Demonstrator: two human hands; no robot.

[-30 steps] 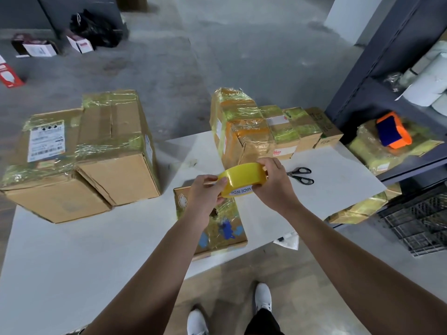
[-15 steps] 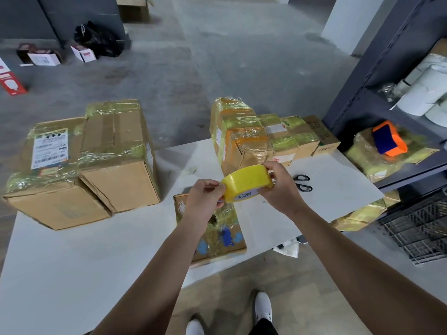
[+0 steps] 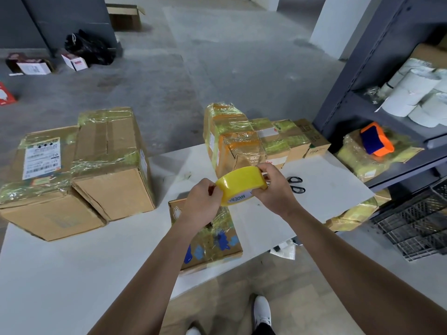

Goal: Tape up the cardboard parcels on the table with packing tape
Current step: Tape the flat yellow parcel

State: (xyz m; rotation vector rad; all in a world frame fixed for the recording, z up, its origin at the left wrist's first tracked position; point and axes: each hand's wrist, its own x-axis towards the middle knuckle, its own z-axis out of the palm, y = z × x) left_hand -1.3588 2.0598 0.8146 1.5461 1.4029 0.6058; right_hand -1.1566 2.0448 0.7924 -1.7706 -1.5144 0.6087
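Above the middle of the white counter (image 3: 72, 274), a roll of yellow packing tape (image 3: 239, 182) is held in the air between both hands, tilted so that the white core label printed "MADE IN" faces the camera. The left grip (image 3: 200, 204) is closed at the roll's left rim, thumb and fingertips pinching the outer wrap there; whether a loose end of tape is caught between them cannot be told. The right grip (image 3: 273, 189) is wrapped round the right side of the roll, fingers curled over the top and thumb at the lower edge. Directly beneath the hands a flat cardboard parcel (image 3: 212, 238) with blue markings lies on the counter, near its front edge, already crossed by shiny strips of tape. To the left, two large cartons (image 3: 111, 165) stand touching side by side, both banded with tape, the outer one bearing a white shipping label. At the far edge of the counter a cluster of smaller parcels (image 3: 242, 143) sits packed together, heavily wrapped. Black-handled scissors (image 3: 296, 184) lie on the counter just beyond the right grip, partly hidden by it. A dark shelf unit (image 3: 362, 93) stands on the right, holding white rolls (image 3: 411, 93) above and an orange and blue object (image 3: 376, 141) on wrapped packages below.
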